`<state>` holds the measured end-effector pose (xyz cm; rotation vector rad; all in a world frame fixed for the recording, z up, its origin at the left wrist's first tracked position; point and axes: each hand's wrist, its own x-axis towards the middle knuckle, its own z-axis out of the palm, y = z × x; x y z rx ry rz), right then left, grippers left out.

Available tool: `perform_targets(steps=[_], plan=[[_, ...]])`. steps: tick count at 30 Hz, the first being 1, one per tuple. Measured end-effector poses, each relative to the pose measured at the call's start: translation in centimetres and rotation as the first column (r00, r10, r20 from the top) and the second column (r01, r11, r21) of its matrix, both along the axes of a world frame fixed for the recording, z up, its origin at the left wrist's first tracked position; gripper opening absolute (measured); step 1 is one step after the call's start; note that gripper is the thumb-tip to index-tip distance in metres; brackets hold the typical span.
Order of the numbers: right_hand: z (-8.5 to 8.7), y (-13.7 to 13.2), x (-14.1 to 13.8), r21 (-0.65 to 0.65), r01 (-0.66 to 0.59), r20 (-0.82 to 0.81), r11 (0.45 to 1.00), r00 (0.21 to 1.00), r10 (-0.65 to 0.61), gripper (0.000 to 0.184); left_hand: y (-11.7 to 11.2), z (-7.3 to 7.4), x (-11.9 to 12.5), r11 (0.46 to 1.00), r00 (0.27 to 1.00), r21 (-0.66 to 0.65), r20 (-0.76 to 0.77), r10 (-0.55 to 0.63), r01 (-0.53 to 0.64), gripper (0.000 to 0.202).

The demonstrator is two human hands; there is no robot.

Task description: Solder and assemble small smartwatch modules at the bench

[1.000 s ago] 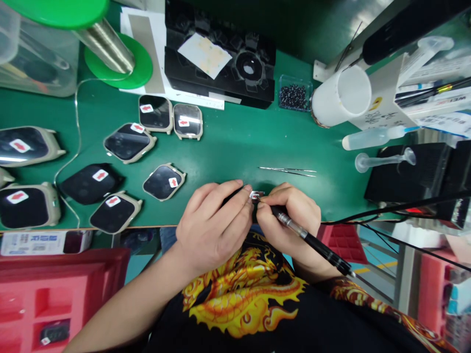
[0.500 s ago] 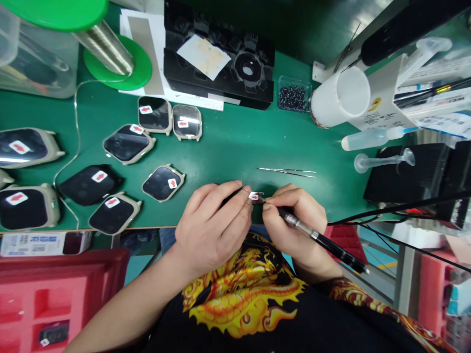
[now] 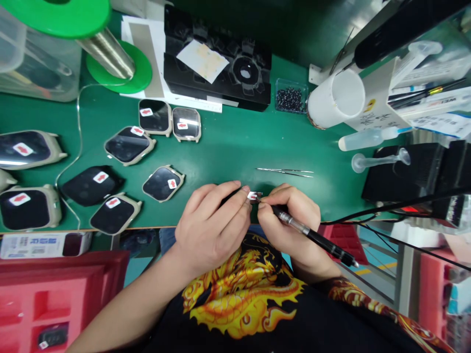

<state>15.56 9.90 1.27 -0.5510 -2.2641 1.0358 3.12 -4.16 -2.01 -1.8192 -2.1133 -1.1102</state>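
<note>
At the table's near edge my left hand (image 3: 215,228) is closed around a dark watch body, mostly hidden under the fingers. A white sticker with a red arrow (image 3: 252,195) shows on it past the fingertips. My right hand (image 3: 292,215) pinches a black pen-shaped tool (image 3: 312,234) with a clear section. The tool's tip meets the end of the held piece beside the sticker; whether it touches cannot be made out. Metal tweezers (image 3: 285,172) lie just beyond the hands. To the left a beige-framed watch (image 3: 162,184) with the same kind of sticker lies flat.
Several more watches (image 3: 114,213) lie at the left near a solder wire spool (image 3: 110,54). A black box (image 3: 217,88) and a small tray of dark parts (image 3: 290,98) stand at the back. A white cup (image 3: 331,100) and bottle (image 3: 368,139) are at the right.
My right hand has shifted slightly left with the pen-shaped tool, bringing its tip closer to the sticker. My left hand keeps its hold. The whole view has moved a little.
</note>
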Motion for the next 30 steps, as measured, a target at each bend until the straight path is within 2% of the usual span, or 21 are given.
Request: perform_targets(steps=[24, 30], plan=[[-0.12, -0.02, 0.05, 0.017, -0.023, -0.027, 1.000, 0.999, 0.024, 0.015, -0.05, 0.16, 0.14, 1.000, 1.000, -0.003, -0.017, 0.010, -0.010, 0.024], [-0.55, 0.05, -0.08, -0.012, 0.007, 0.005, 1.000, 1.000, -0.007, 0.014, 0.01, -0.36, -0.22, 1.000, 1.000, -0.016, 0.000, -0.007, 0.007, 0.026]])
